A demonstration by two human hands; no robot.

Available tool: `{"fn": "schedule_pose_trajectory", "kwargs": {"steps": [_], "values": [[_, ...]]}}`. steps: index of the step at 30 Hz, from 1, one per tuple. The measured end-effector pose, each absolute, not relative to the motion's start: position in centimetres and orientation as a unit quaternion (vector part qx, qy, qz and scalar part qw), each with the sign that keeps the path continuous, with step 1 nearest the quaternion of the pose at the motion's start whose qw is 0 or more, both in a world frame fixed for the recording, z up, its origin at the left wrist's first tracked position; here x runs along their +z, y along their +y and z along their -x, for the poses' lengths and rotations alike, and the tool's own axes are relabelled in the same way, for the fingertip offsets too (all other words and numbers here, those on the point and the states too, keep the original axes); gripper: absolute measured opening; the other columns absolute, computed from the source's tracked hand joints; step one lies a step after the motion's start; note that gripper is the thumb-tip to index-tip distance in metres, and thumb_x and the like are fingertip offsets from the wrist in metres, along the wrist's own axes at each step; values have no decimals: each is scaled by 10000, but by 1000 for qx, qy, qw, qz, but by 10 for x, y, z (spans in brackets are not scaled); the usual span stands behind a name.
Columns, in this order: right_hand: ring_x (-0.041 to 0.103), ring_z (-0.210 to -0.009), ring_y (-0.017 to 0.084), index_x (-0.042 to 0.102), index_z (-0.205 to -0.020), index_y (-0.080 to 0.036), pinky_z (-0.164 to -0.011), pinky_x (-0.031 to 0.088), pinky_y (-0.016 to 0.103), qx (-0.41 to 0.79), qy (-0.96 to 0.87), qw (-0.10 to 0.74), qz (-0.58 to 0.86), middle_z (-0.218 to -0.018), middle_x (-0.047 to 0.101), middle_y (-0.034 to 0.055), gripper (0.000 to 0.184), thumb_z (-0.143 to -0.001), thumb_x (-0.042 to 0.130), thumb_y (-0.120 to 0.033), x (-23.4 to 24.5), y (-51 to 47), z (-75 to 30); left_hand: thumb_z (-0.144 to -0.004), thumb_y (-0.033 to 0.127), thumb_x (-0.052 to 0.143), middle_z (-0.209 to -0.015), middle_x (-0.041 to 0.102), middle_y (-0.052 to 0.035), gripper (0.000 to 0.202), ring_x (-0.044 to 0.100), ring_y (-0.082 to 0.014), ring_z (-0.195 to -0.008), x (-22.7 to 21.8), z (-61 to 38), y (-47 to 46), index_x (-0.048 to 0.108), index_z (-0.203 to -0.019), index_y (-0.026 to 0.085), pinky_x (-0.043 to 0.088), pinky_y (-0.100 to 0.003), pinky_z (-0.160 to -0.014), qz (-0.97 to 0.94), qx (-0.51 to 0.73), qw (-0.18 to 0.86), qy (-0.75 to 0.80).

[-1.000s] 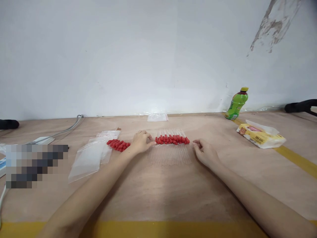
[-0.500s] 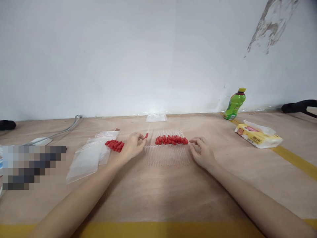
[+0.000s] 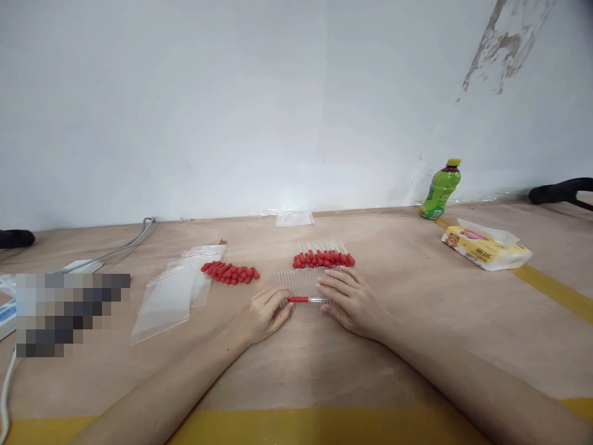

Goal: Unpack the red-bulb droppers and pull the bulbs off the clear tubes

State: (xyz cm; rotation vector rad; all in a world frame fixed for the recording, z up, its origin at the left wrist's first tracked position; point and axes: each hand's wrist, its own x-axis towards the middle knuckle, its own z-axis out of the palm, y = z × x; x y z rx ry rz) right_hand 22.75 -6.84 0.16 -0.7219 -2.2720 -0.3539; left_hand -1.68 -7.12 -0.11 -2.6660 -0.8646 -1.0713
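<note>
My left hand [image 3: 269, 313] is closed on the end of a red rubber bulb [image 3: 300, 299], held level close above the table. A clear dropper tube [image 3: 317, 300] lines up with the bulb and touches it, its other end between the fingers of my right hand [image 3: 354, 301]. Below and behind them lies a row of loose clear tubes [image 3: 290, 281], partly covered by both hands. Farther back is a row of droppers with red bulbs [image 3: 324, 258], bulbs toward me. A heap of loose red bulbs [image 3: 234, 273] lies to the left.
Clear plastic bags [image 3: 169, 296] lie left of the bulbs, and another small bag [image 3: 294, 219] is by the wall. A green bottle [image 3: 441, 190] and a yellow tissue pack [image 3: 485, 246] stand at the right. A grey cable [image 3: 125, 242] and a blurred-out patch are at the left.
Both hands have come nearer to me and closer together. The red piece in my left hand has gone from upright to level, and a clear tube now shows in my right fingers.
</note>
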Motion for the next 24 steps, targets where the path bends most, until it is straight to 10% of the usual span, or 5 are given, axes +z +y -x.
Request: {"fn": "schedule_pose_trajectory", "kwargs": {"steps": [9, 24], "values": [[544, -966, 170, 628, -911, -203, -949, 338, 400, -117, -876, 389, 260, -922, 670, 8, 142, -827, 515, -216, -7, -68, -218, -782, 282, 585, -1150, 570, -101, 372, 495, -234, -1091, 11, 5, -76, 511, -1127, 166, 430, -403, -908, 898, -322, 111, -278], [597, -844, 121, 587, -890, -164, -911, 422, 320, -60, -887, 398, 227, -871, 669, 28, 129, -855, 462, -166, -12, -74, -202, -810, 169, 545, -1048, 638, -57, 248, 564, -173, -1004, 6, -4, -76, 549, -1057, 148, 469, -337, -897, 906, -327, 166, -211]]}}
